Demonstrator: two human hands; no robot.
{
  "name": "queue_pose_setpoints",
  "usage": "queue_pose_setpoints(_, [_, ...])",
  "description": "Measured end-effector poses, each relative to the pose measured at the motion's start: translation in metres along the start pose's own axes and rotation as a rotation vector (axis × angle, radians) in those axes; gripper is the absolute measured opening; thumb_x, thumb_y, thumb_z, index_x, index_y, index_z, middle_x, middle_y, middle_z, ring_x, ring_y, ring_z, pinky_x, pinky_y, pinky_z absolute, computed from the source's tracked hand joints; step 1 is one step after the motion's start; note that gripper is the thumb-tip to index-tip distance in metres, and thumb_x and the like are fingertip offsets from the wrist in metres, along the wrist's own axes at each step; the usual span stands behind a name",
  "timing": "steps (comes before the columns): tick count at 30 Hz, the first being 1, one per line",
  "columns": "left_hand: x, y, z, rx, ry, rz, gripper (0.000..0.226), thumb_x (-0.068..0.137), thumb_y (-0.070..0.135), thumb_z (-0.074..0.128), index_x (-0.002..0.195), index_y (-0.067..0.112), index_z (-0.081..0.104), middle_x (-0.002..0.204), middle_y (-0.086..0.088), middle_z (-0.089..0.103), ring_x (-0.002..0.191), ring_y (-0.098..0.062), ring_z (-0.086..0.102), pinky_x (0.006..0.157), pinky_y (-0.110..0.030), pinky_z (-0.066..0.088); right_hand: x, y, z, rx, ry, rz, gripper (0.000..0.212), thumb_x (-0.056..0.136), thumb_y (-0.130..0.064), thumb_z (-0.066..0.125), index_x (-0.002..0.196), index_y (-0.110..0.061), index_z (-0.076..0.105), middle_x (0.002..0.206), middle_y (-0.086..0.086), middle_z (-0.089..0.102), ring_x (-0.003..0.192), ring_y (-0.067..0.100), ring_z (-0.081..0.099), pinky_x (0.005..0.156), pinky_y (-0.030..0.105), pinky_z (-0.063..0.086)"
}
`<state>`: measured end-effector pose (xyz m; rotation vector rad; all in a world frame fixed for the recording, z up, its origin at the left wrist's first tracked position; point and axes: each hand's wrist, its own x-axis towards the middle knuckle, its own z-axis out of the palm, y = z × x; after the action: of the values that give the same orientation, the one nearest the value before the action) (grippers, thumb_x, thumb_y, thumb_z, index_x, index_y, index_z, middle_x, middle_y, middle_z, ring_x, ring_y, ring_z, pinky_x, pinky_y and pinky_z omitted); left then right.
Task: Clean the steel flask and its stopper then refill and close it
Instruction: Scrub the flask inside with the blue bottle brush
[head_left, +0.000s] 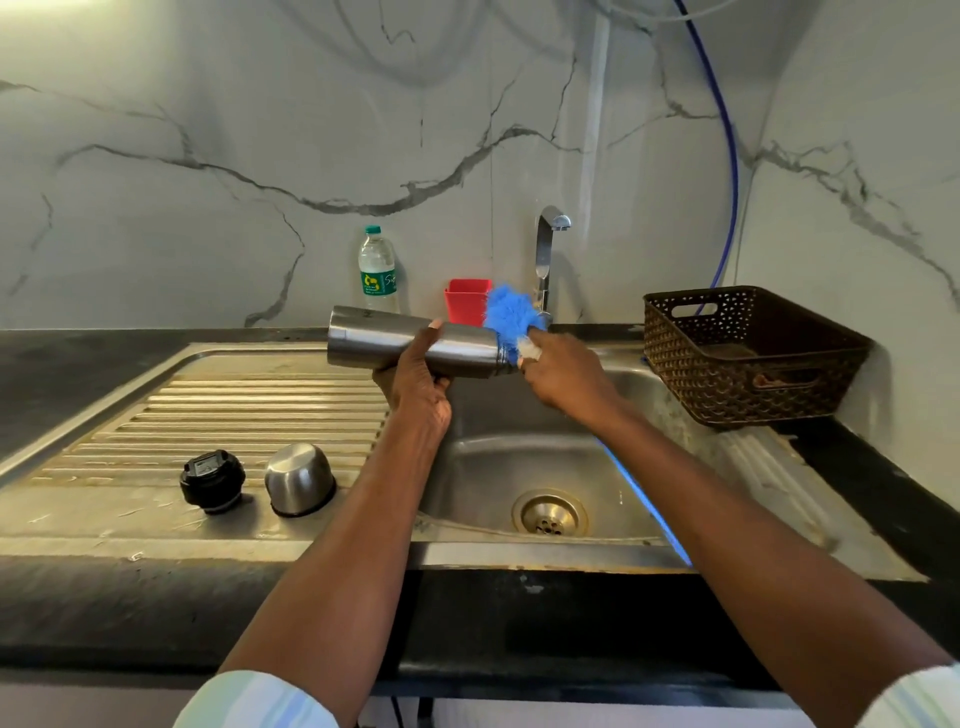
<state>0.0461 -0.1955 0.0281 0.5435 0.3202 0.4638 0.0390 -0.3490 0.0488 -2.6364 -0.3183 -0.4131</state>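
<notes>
Gripping the steel flask (415, 345) round its middle, the left hand (418, 384) holds it level in the centre of the frame, above the near-left edge of the sink (488, 467), its mouth turned toward the right. The right hand (563, 374) is curled round the handle of a brush (511, 314), whose blue bristles fan out just at the flask's mouth; the blue handle shows again below the right forearm, blurred. Lower left of the frame, on the ribbed draining board (234, 410), the black stopper (212, 480) stands beside the steel cup (300, 478), which lies mouth down; the two are close but apart. Behind the flask, against the marble wall, a red tub (465, 299) sits just beside the tap (548, 254), and a plastic water bottle (377, 270) with a green label stands to the left of the tub. At the right of the frame a dark brown basket (753, 358) rests on the bench (78, 374) at the sink's far corner. A blue hose (730, 156) runs down the wall behind the basket.
</notes>
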Motion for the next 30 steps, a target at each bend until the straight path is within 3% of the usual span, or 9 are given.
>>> queue_pose_setpoints(4, [0.009,0.001,-0.007,-0.068,0.094,-0.004,0.077,0.065,0.004,0.087,0.13,0.009,0.046,0.117,-0.014,0.065,0.097,-0.029,0.067,0.055,-0.033,0.059,-0.032,-0.02,0.012,-0.118,-0.001,-0.073,0.05,0.097,-0.03,0.046,0.145,-0.022,0.034,0.125,0.018,0.041,0.094,0.036,0.058,0.075,0.037,0.042])
queue_pose_setpoints(6, [0.011,0.002,-0.01,-0.065,0.065,-0.028,0.078,0.065,0.005,0.087,0.131,0.009,0.047,0.118,-0.015,0.065,0.099,-0.03,0.067,0.057,-0.036,0.06,-0.021,-0.023,0.009,-0.11,-0.006,-0.051,0.047,0.096,-0.026,0.047,0.142,-0.019,0.04,0.126,0.02,0.045,0.1,0.04,0.057,0.076,0.035,0.039])
queue_pose_setpoints(8, [0.009,0.004,-0.01,-0.028,0.022,-0.032,0.077,0.066,0.003,0.086,0.132,0.009,0.046,0.117,-0.016,0.065,0.099,-0.029,0.066,0.062,-0.038,0.061,-0.002,-0.02,-0.004,0.04,-0.037,0.005,0.028,0.092,-0.019,0.052,0.119,-0.014,0.058,0.117,0.02,0.058,0.1,0.038,0.059,0.07,0.03,0.034])
queue_pose_setpoints(10, [0.013,0.007,-0.01,-0.018,-0.011,-0.021,0.078,0.066,0.002,0.085,0.133,0.009,0.044,0.118,-0.017,0.065,0.101,-0.03,0.067,0.07,-0.042,0.062,0.003,-0.019,-0.018,0.197,-0.081,0.045,0.006,0.088,-0.015,0.055,0.09,-0.016,0.061,0.097,0.014,0.064,0.086,0.032,0.06,0.06,0.029,0.033])
queue_pose_setpoints(13, [0.02,0.009,-0.018,-0.044,-0.055,-0.04,0.061,0.069,0.003,0.082,0.122,0.005,0.052,0.12,-0.021,0.066,0.106,-0.037,0.067,0.08,-0.049,0.06,-0.012,-0.022,-0.017,0.3,-0.131,0.016,0.008,0.085,-0.015,0.06,0.077,-0.017,0.058,0.074,0.003,0.057,0.063,0.018,0.051,0.052,0.026,0.031])
queue_pose_setpoints(16, [0.02,0.007,-0.018,-0.077,-0.079,-0.042,0.047,0.073,0.006,0.078,0.115,0.004,0.058,0.124,-0.023,0.065,0.113,-0.039,0.064,0.083,-0.048,0.059,-0.022,-0.021,-0.011,0.346,-0.145,0.037,0.006,0.084,-0.016,0.062,0.079,-0.013,0.062,0.07,0.003,0.057,0.06,0.017,0.05,0.052,0.028,0.031])
queue_pose_setpoints(22, [0.013,0.002,-0.014,-0.007,-0.093,-0.078,0.092,0.056,0.022,0.094,0.133,0.009,0.046,0.12,-0.021,0.068,0.103,-0.038,0.069,0.082,-0.06,0.057,-0.02,-0.011,-0.016,0.606,-0.192,0.139,0.014,0.087,-0.017,0.066,0.098,-0.009,0.07,0.08,0.006,0.066,0.059,0.016,0.055,0.054,0.023,0.041])
queue_pose_setpoints(26, [0.014,0.005,-0.014,0.053,-0.123,-0.123,0.083,0.058,0.021,0.092,0.128,0.01,0.05,0.115,-0.019,0.069,0.101,-0.037,0.069,0.082,-0.059,0.057,-0.019,-0.01,-0.008,0.719,-0.217,0.177,0.018,0.087,-0.014,0.067,0.103,-0.005,0.07,0.087,0.01,0.066,0.065,0.018,0.055,0.06,0.026,0.042])
queue_pose_setpoints(30, [0.018,0.007,-0.013,0.1,-0.208,-0.112,0.043,0.08,0.021,0.079,0.114,0.007,0.056,0.105,-0.016,0.067,0.097,-0.033,0.068,0.089,-0.054,0.056,-0.019,-0.011,-0.009,0.832,-0.233,0.254,0.011,0.089,-0.012,0.067,0.099,-0.007,0.067,0.077,0.01,0.064,0.057,0.018,0.055,0.053,0.026,0.043])
